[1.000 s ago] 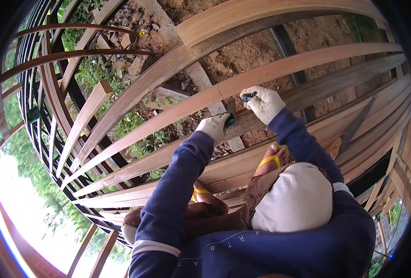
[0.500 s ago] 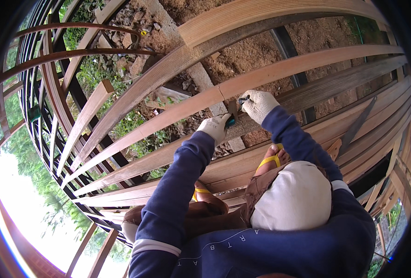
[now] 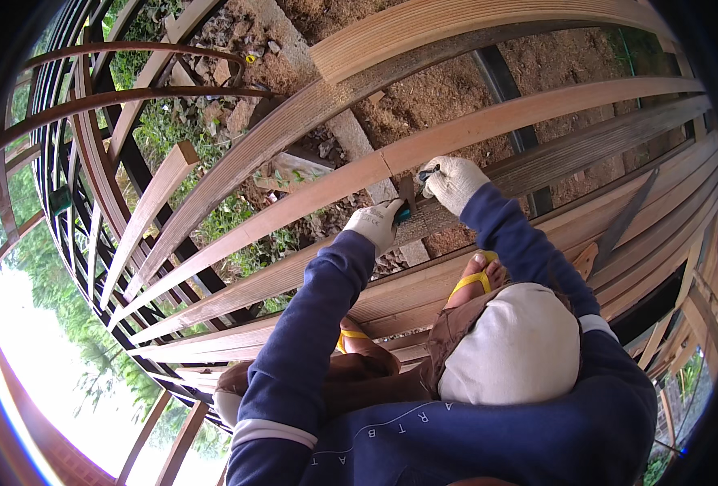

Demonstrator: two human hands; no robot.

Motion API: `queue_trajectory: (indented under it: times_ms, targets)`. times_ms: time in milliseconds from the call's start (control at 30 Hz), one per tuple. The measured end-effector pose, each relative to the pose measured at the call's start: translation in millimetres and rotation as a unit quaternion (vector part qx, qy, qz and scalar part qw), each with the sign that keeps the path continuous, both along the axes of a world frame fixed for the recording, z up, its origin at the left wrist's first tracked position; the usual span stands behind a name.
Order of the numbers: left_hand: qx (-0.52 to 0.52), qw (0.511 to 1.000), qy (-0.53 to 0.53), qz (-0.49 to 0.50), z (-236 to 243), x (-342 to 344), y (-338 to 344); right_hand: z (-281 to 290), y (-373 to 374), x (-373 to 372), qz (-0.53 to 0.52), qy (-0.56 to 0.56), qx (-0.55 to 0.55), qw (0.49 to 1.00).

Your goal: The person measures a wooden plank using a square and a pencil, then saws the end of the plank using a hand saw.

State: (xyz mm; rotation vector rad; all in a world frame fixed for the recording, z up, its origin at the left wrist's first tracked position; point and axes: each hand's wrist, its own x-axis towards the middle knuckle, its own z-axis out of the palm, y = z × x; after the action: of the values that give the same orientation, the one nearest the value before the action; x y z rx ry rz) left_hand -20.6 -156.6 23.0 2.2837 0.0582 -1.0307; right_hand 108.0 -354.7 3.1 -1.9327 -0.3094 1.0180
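Observation:
My left hand (image 3: 375, 224), in a pale knit glove, is closed on a small teal-green tool (image 3: 403, 213) at a wooden board (image 3: 316, 259). A narrow flat brownish strip (image 3: 408, 191) stands up beside that tool; I cannot tell whether they are one piece. Just right of it, my gloved right hand (image 3: 456, 183) pinches a short dark pen-like stick (image 3: 429, 172) above the same board. Both hands work close together, with the far side of the board in front of them. The stick's tip is too small to make out.
A lighter plank (image 3: 423, 139) with a dark cross line runs just beyond my hands. Farther off lies a thick beam (image 3: 488, 28). Dark metal bars (image 3: 517, 121) cross underneath, over rubble and sawdust-covered ground. My feet in yellow sandals (image 3: 470, 283) are on nearer planks.
My right hand has shifted slightly to the right with the dark stick still pinched. My left hand stays nearly where it was.

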Motion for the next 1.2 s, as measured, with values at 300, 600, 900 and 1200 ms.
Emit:
queue_trajectory:
  times_ms: [300, 600, 900, 1200]
  targets:
    - [-0.003, 1.0, -0.001, 0.004, 2.4, 1.2, -0.8, 32.0, -8.7, 13.8, -0.052, 0.057, 0.092, 0.993]
    - [0.004, 1.0, 0.017, -0.008, 3.2, 4.5, -1.7, 17.8, 0.0, -2.1, 0.074, -0.127, -0.01, 0.989]
    - [0.005, 1.0, 0.027, -0.003, 2.3, 3.2, -2.1, 38.9, -3.2, 11.0, -0.027, 0.113, 0.103, 0.988]
    - [0.014, 1.0, 0.004, -0.004, 90.8, 25.4, 42.3, 92.0, -36.6, 12.4, -0.14, -0.121, 0.132, 0.974]
